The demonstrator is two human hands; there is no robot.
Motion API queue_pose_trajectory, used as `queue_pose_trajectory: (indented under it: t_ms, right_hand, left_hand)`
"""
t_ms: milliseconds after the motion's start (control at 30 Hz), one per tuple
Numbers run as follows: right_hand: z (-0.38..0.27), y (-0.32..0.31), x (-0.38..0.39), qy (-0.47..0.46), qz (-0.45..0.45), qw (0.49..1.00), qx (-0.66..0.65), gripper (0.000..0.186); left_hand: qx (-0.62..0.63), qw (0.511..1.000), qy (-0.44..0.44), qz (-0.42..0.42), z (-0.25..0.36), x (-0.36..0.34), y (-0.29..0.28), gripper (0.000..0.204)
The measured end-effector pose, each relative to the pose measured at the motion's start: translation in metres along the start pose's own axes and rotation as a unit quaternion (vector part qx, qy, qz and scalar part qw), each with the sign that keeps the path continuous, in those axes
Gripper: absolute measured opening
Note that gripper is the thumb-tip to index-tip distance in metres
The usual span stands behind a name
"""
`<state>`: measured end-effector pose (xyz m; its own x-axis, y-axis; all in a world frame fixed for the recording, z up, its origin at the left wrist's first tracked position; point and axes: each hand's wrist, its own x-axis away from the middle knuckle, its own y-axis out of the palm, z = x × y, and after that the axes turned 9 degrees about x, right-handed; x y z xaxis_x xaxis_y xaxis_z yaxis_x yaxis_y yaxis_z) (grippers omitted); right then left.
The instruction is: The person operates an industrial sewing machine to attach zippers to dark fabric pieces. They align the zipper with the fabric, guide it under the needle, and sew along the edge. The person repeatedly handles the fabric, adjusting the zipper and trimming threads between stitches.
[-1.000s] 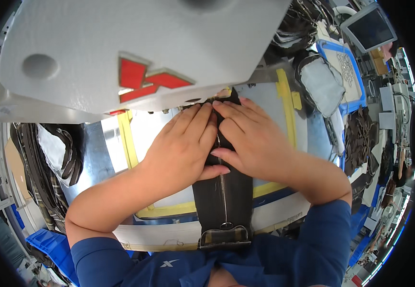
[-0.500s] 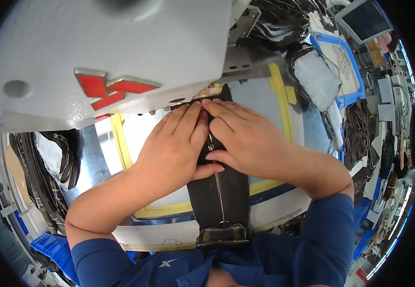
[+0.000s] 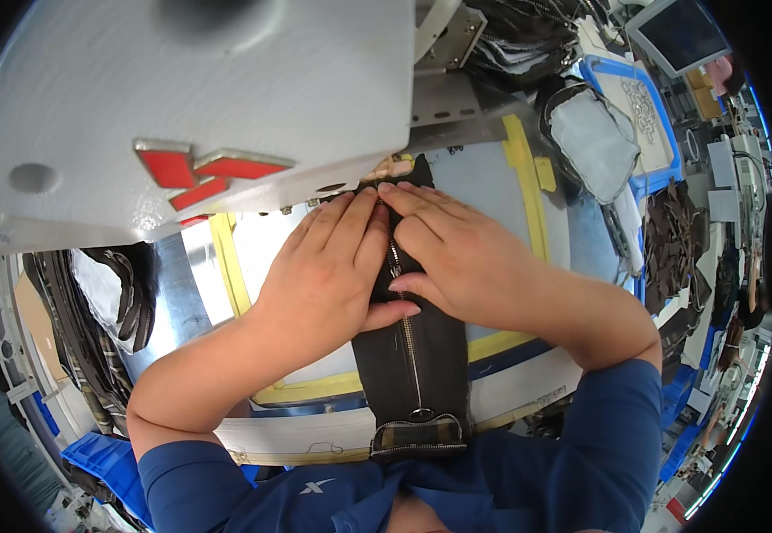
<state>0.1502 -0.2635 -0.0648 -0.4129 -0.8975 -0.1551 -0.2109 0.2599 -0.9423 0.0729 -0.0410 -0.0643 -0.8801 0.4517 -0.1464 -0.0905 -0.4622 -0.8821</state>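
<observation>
Both hands, left hand (image 3: pixel 328 266) and right hand (image 3: pixel 457 258), press flat with fingers together on a black zippered fabric piece (image 3: pixel 412 355), fingertips just beneath the sewing machine head (image 3: pixel 199 98) on the table (image 3: pixel 492 178).

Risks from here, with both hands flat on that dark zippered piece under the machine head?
1. The fingertips of the left hand and right hand lie right at the edge of the grey sewing machine head; they may get too near the hidden needle.
2. The black fabric strip with a metal zipper overhangs the table edge; its weight might skew it.
</observation>
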Motion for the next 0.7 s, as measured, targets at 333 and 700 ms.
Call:
queue_pose_trajectory:
  t_ms: [333, 700]
  right_hand:
    - [0.0007, -0.0007, -0.0009, 0.001, -0.001, 1.000, -0.002, 0.060]
    - [-0.0018, 0.0012, -0.0004, 0.016, 0.018, 0.999, 0.023, 0.061]
  left_hand:
    - [-0.008, 1.000, -0.001, 0.000, 0.0006, -0.0015, -0.0016, 0.099]
    - [-0.002, 1.000, 0.013, 0.012, -0.0047, 0.0000, 0.0030, 0.101]
